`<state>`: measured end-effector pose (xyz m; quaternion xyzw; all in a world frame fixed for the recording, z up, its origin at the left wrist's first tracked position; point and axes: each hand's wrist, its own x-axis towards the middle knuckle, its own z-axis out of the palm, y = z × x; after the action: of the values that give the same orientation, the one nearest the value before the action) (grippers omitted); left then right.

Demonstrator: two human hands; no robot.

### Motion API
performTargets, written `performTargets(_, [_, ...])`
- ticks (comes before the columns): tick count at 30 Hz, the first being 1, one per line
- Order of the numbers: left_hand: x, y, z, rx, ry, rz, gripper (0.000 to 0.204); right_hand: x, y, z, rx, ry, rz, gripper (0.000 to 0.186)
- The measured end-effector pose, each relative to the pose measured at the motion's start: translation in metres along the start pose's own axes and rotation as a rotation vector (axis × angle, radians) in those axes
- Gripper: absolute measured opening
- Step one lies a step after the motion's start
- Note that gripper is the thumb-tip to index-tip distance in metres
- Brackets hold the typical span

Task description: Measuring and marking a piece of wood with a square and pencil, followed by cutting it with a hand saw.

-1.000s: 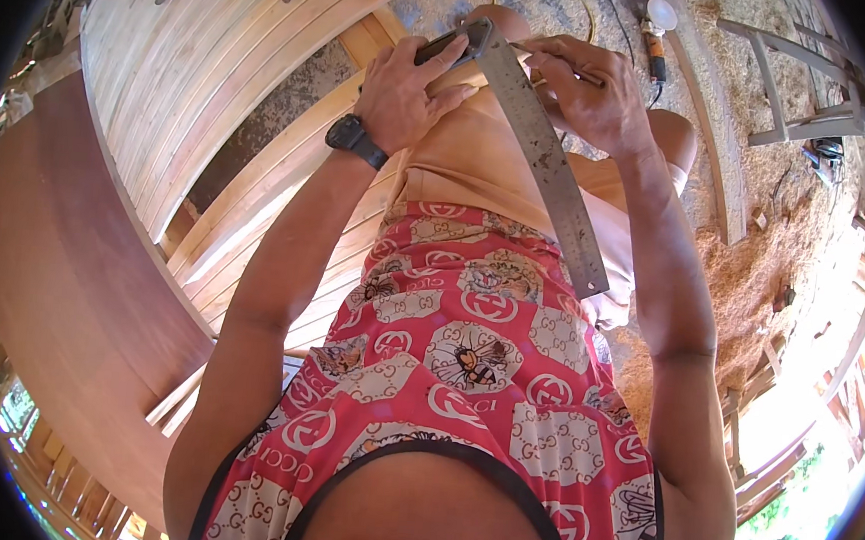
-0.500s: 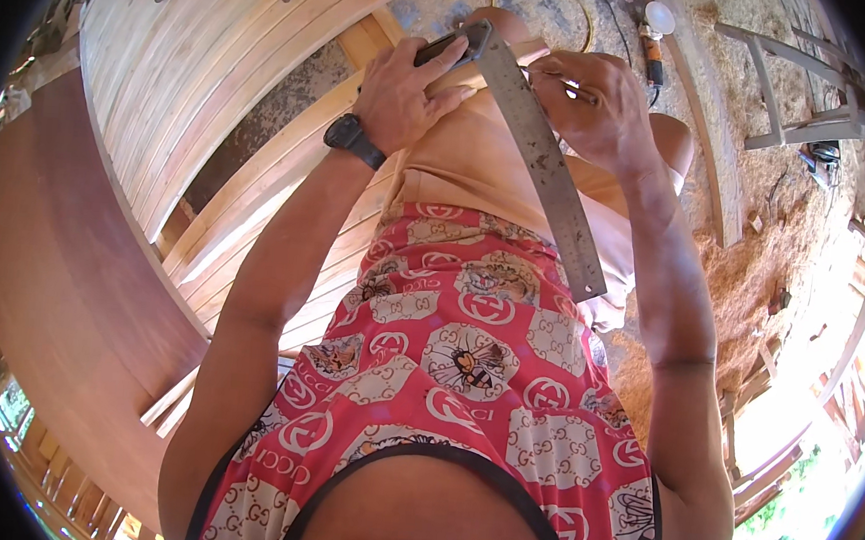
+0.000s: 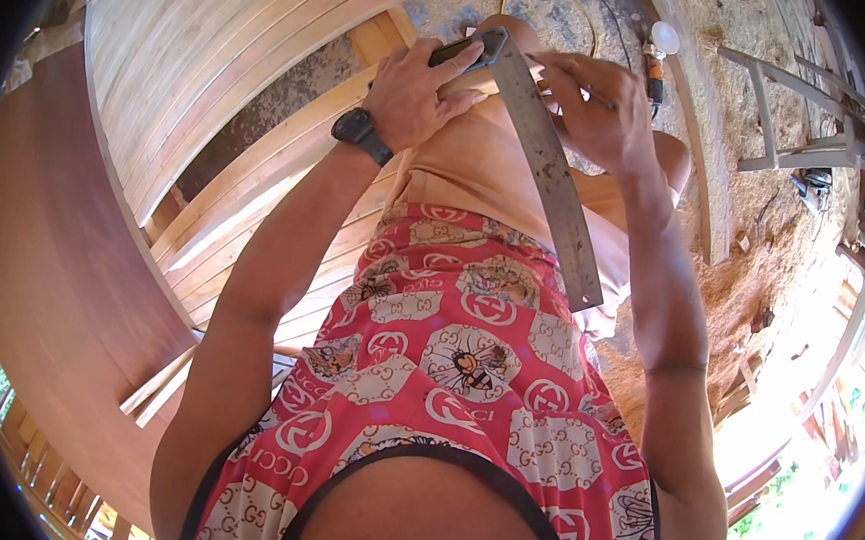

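Pale planks (image 3: 190, 82) lie side by side toward ten o'clock in the head view, with a broad reddish-brown board (image 3: 64, 234) curving past them at nine. Sawdust (image 3: 715, 320) covers the floor at three o'clock. A wooden trestle (image 3: 796, 160) stands at two o'clock, and between one and two lies an orange-and-black angle grinder (image 3: 656, 67) with a pale round disc.

A worn steel try square (image 3: 554, 183) is held above the person's tan shorts (image 3: 443, 186), its stock at twelve o'clock and its blade slanting down toward three; whether the blade touches the cloth cannot be told. The left hand (image 3: 412, 90), just short of twelve o'clock, grips the stock with the index finger laid along it, the thumb apart. A black wristwatch (image 3: 357, 130) sits at eleven o'clock on that arm. Between one and two o'clock, the right hand (image 3: 605, 101) is close beside the blade, its fingers bent and pinching a slim dark stick (image 3: 605, 103), too blurred to name further.
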<state>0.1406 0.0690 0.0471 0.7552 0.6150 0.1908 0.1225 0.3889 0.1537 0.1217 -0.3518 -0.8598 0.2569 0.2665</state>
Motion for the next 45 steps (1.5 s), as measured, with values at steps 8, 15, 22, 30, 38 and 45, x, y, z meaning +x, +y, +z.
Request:
performTargets(8, [0.004,-0.003,-0.002,-0.075,-0.015,0.017,0.064,-0.043,0.002,0.002,-0.120,0.031,-0.102,0.012])
performTargets(15, [0.008,-0.011,0.002,-0.130,-0.012,0.027,0.060,-0.025,-0.021,-0.007,-0.005,0.153,-0.042,0.019])
performTargets(22, [0.015,-0.028,0.008,-0.171,0.113,0.079,0.057,-0.041,-0.041,0.004,0.282,-0.113,0.314,0.033])
performTargets(30, [0.007,-0.021,0.001,-0.062,0.059,0.008,0.068,-0.059,-0.030,0.027,0.245,0.005,0.259,0.035])
performTargets(38, [0.006,-0.011,-0.001,-0.077,-0.014,-0.077,0.075,-0.047,-0.038,0.009,0.243,0.115,0.248,0.027])
performTargets(45, [0.004,-0.006,-0.005,-0.096,-0.051,-0.065,0.076,-0.009,-0.020,-0.003,0.478,0.011,0.476,0.021])
